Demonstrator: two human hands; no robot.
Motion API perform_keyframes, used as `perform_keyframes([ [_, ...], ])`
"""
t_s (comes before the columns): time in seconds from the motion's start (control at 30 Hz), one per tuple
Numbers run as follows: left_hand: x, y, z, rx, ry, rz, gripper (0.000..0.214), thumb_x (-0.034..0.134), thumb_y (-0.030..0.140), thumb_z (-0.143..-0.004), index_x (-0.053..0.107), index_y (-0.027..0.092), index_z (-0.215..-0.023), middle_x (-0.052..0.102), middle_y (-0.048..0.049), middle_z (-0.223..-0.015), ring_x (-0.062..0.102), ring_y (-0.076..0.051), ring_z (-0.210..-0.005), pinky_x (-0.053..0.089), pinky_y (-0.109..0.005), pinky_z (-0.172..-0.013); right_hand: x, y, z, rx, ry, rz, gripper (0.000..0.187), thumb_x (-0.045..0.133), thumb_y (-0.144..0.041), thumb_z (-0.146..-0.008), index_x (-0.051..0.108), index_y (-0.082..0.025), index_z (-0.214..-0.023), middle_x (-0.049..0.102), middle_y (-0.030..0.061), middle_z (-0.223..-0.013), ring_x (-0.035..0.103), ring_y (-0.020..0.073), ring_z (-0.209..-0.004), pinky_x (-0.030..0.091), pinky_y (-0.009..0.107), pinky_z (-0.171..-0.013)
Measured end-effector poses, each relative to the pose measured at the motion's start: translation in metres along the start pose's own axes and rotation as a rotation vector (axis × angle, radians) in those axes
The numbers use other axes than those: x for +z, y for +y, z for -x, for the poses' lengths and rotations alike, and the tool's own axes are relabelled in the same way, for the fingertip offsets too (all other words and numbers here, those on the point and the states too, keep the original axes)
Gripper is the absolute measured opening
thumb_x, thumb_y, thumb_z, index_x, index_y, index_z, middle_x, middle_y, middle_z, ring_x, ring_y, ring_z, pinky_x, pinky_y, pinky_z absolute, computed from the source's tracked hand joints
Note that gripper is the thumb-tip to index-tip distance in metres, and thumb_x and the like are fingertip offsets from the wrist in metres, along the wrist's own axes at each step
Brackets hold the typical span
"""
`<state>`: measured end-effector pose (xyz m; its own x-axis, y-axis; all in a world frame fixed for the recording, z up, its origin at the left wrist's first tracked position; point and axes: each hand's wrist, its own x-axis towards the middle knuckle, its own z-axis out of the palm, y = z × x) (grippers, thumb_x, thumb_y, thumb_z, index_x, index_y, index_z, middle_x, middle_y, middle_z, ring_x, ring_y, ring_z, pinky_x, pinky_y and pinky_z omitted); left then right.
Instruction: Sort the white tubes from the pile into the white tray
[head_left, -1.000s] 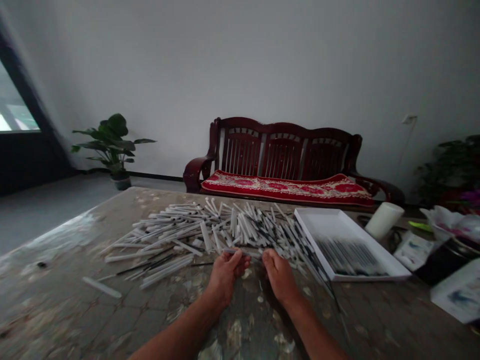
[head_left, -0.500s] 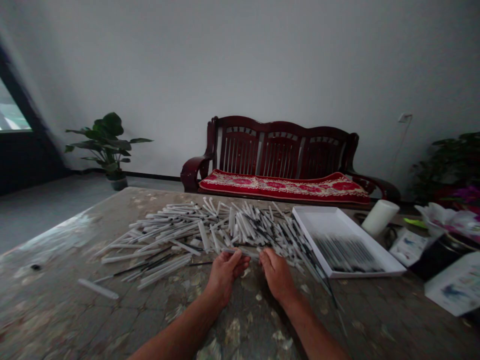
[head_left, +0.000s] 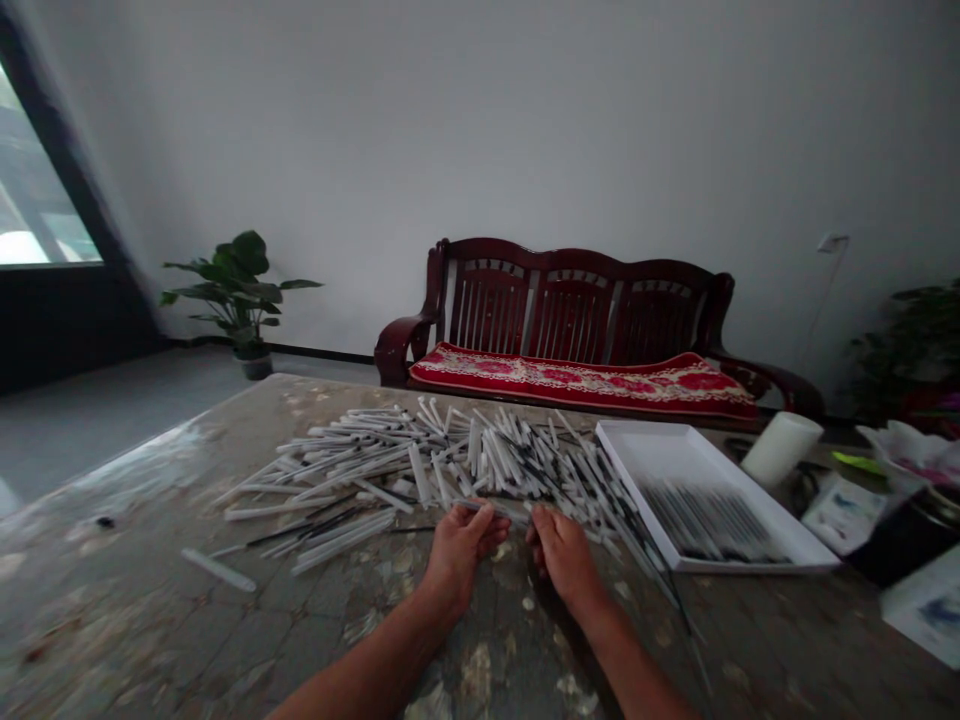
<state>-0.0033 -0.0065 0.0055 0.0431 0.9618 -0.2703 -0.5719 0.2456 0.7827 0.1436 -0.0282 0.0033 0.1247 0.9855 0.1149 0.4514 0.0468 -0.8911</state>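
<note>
Near the front of the pile, my left hand (head_left: 459,548) pinches a slim whitish translucent tube (head_left: 511,514) between thumb and fingers. The tube reaches across to my right hand (head_left: 561,552), whose closed fingertips grip its other end. Just beyond my hands spreads a heap of whitish tubes (head_left: 360,455) on the table (head_left: 300,640), with thin black sticks among them. A single tube (head_left: 217,569) lies apart at the left.
A shallow white box (head_left: 709,455) at the right holds a row of thin dark sticks. Beside it stand a white roll (head_left: 781,448) and small printed boxes (head_left: 844,510). A small black piece (head_left: 105,522) lies far left. Behind the table is a wooden bench (head_left: 570,310).
The view has turned slightly left, so the surroundings sit farther right. Both hands keep the tube between them, with little visible change in grip.
</note>
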Motion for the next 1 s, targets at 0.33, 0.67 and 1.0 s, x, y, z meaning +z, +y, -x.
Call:
perform_keyframes([
  [0.33,0.002,0.000,0.004,0.106,-0.061,-0.041,0.035,0.081,0.036,-0.058,0.061,0.015,-0.077,0.068,-0.0027,-0.066,0.067,-0.016,-0.062,0.053,-0.024,-0.059,0.004,-0.009,0.004,0.308,-0.069,-0.391,0.049,0.035,-0.065,-0.082,0.046,-0.022,-0.062,0.037,-0.0079,-0.042,0.032,0.0086,-0.032,0.022,0.021,-0.034],
  [0.67,-0.006,0.018,-0.004,-0.149,-0.401,-0.215,0.038,0.067,0.049,-0.072,0.068,0.013,-0.084,0.066,-0.0054,-0.069,0.053,-0.007,-0.046,0.036,-0.016,-0.040,-0.028,-0.001,-0.006,0.110,-0.102,-0.379,0.033,0.044,-0.049,-0.084,0.046,-0.022,-0.065,0.042,-0.0066,-0.052,0.037,0.0087,-0.042,0.029,0.020,-0.039],
  [1.0,-0.012,0.021,0.006,-0.387,-0.642,-0.346,0.033,0.074,0.043,-0.067,0.067,0.011,-0.071,0.058,-0.0008,-0.054,0.038,-0.003,-0.037,0.023,-0.016,-0.036,-0.019,-0.001,-0.010,0.031,-0.040,-0.275,0.036,0.042,-0.052,-0.085,0.053,-0.022,-0.069,0.050,-0.0035,-0.055,0.046,0.0125,-0.047,0.036,0.023,-0.043],
])
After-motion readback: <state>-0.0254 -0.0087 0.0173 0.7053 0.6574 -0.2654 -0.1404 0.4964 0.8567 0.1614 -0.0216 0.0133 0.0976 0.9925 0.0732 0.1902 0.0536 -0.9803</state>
